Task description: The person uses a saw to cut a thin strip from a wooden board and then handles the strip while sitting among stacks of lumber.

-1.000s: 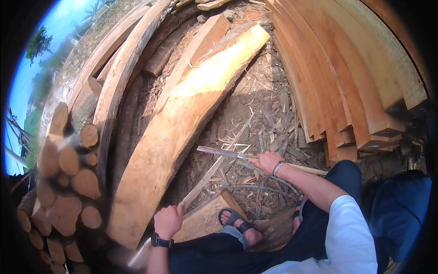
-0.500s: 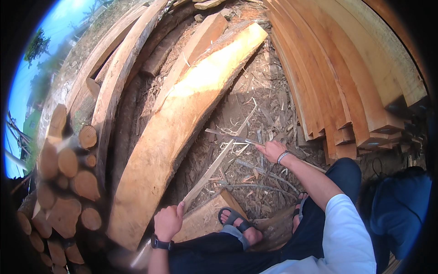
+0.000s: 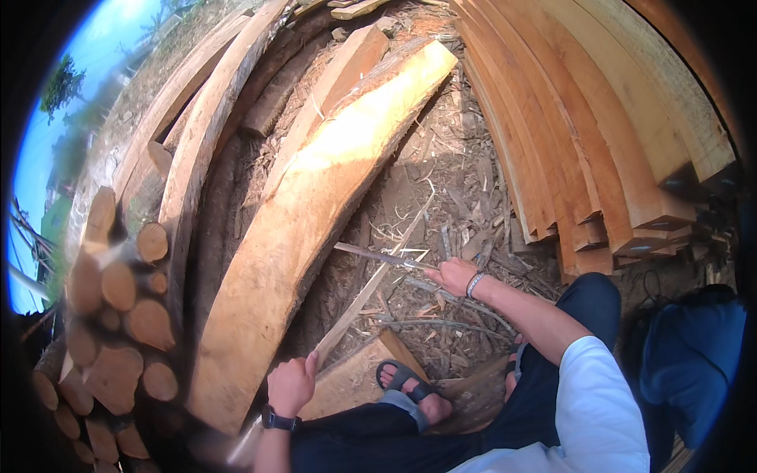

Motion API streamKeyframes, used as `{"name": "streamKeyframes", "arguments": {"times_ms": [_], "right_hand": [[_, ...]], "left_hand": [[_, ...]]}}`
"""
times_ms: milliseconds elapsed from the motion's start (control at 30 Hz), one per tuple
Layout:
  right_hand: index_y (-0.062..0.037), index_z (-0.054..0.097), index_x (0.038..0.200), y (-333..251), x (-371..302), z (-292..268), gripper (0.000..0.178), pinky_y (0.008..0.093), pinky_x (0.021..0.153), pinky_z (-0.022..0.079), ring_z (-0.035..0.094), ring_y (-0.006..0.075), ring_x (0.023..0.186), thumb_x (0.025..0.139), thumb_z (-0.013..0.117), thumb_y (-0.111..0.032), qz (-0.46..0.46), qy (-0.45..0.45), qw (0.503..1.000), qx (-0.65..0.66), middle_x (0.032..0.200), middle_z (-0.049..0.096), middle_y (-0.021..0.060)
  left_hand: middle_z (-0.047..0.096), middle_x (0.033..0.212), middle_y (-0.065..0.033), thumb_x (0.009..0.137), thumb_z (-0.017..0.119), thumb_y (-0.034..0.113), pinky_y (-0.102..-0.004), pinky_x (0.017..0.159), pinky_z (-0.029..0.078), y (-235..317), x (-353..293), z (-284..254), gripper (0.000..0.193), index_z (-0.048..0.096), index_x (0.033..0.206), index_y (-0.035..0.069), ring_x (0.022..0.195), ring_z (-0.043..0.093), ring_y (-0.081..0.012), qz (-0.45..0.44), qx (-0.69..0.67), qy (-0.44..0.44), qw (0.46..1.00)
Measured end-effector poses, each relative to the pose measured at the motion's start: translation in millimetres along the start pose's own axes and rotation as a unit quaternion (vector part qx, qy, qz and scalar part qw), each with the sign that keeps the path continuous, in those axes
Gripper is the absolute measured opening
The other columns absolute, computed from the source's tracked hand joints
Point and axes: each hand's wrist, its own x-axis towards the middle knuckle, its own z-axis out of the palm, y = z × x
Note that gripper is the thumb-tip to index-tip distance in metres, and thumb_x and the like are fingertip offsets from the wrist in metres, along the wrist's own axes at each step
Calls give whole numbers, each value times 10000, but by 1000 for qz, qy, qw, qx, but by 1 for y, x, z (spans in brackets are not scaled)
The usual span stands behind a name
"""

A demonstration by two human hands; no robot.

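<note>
My left hand (image 3: 292,385), with a dark watch at its wrist, is closed around the lower end of a long thin wood strip (image 3: 355,306). From there the strip slants away up and to the right, with thin curls peeling near its far part. My right hand (image 3: 453,276) grips the handle of a long-bladed knife (image 3: 374,254). Its blade points left and lies across the strip, around the middle of its length. The handle is mostly hidden inside my fingers.
A thick sawn slab (image 3: 276,221) lies left of the strip. Cut log ends (image 3: 118,285) are stacked at far left, and long beams (image 3: 583,134) at right. Shavings and bark litter the ground (image 3: 465,205). A wood block (image 3: 347,382) lies beside my sandalled foot (image 3: 406,382).
My right hand has drawn the knife left and slightly toward me along the strip. My left hand keeps its hold in almost the same place.
</note>
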Motion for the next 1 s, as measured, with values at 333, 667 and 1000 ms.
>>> {"name": "streamKeyframes", "arguments": {"times_ms": [333,667,1000], "right_hand": [[-2,718,915,13,-2,-19,695,491,823,535,683,398,909,976,371,-601,103,60,992,-50,926,700,240],[86,676,820,60,26,-4,871,514,769,514,669,408,825,940,328,-703,101,-20,988,111,834,671,278],[42,702,795,2,3,-14,738,521,798,535,677,440,861,974,371,-592,12,20,1000,-8,810,670,292]], "left_hand": [[653,736,-248,999,413,443,-524,684,502,-4,2,-5,554,694,730,48,739,646,-430,-9,-5,0,1000],[652,764,-260,998,411,446,-526,720,498,-3,7,-4,547,711,775,47,778,643,-443,-10,-42,-16,999],[653,761,-263,998,411,452,-534,716,499,-11,7,9,551,705,771,45,769,640,-449,-21,-36,-8,999]]}}
